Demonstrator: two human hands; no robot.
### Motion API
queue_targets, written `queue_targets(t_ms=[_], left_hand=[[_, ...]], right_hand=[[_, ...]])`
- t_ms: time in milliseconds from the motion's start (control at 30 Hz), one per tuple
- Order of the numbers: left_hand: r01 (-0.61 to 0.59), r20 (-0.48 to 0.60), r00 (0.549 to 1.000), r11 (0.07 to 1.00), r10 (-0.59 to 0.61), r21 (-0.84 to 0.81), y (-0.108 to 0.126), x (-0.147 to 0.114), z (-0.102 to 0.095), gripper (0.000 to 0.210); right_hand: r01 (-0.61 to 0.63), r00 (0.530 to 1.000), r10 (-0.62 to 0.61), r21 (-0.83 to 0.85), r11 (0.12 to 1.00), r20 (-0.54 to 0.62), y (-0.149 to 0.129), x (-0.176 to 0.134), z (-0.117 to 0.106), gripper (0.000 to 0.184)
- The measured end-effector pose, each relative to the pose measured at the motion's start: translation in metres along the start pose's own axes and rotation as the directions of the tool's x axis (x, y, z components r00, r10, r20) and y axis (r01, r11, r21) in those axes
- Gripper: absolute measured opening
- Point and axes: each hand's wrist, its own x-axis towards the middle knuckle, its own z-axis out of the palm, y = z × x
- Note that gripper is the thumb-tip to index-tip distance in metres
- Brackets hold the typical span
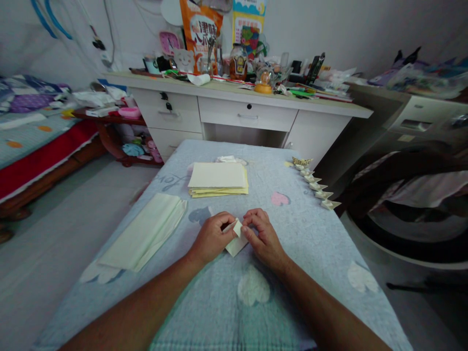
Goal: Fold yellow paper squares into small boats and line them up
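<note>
Between my two hands is a small piece of folded paper [236, 246], cream-coloured, with a corner pointing down toward me. My left hand [214, 236] pinches its left side between thumb and curled fingers. From the other side, my right hand [263, 239] grips the paper's upper right edge with thumb and fingertips. Beyond my hands lies a stack of cream and yellow paper sheets [218, 176]. Long folded sheets [146, 231] rest to the left. Along the right edge stands a row of several folded paper boats [315, 186], the farthest one patterned.
A blue cloth with heart shapes covers the table [256, 312]. Behind it stands a white desk [248, 109] cluttered with a jar [238, 62], an orange bag [201, 36] and a pink clock [169, 43]. A washing machine [420, 122] is on the right, a bed [40, 141] on the left.
</note>
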Motion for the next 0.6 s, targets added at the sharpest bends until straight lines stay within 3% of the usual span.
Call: queue_targets(t_ms=[433,600], left_hand=[[-0.100,0.056,0.994,0.989,0.094,0.106,0.0039,-0.0031,-0.0002,0.005],[-0.122,0.066,0.991,0.991,0.118,0.056,0.0086,-0.0057,-0.0056,0.011]], right_hand=[[-0.007,1.000,0.007,0.015,1.000,0.003,-0.0006,0.0009,-0.0004,0.004],[-0.007,1.000,0.007,0.017,1.000,-0.025,0.0019,0.0013,-0.0015,0.005]])
